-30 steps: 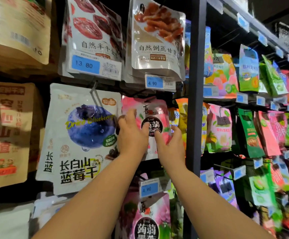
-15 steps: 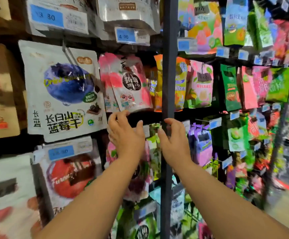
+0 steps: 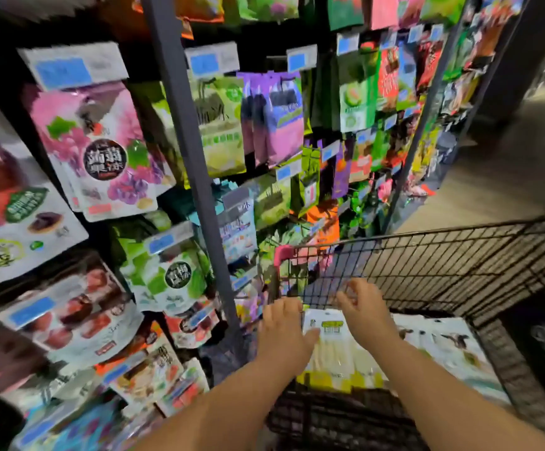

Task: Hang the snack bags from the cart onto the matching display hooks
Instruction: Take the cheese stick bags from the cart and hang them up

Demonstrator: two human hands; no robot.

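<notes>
The yellow-and-white snack bag (image 3: 339,353) lies flat in the cart (image 3: 427,265), with a white bag (image 3: 443,346) just beside it on the right. We judge this to be the fetching step: both hands are over the cart and nothing is lifted yet. Our left hand (image 3: 282,333) hovers at the bag's left edge, fingers loosely spread and empty; we cannot tell whether the thumb touches the bag. Our right hand (image 3: 363,312) hangs over its top end, fingers half curled, gripping nothing. The next move calls for a pinch at the bag's top, then finding the matching hook on the display rack (image 3: 186,141).
</notes>
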